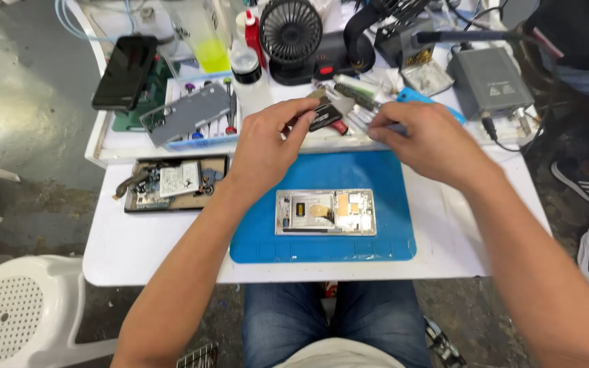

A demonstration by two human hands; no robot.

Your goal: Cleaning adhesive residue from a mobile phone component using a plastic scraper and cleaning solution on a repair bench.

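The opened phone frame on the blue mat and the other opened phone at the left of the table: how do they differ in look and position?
The phone frame on the blue mat has a pale silver rim and lies centred before the person; the opened phone at the left is dark-edged and rests on the bare white table. The left one has a loose cable hanging out; the mat one looks tidy. Both lie flat, insides exposed, untouched by either hand.

small dark tool (323,114), held tilted above mat
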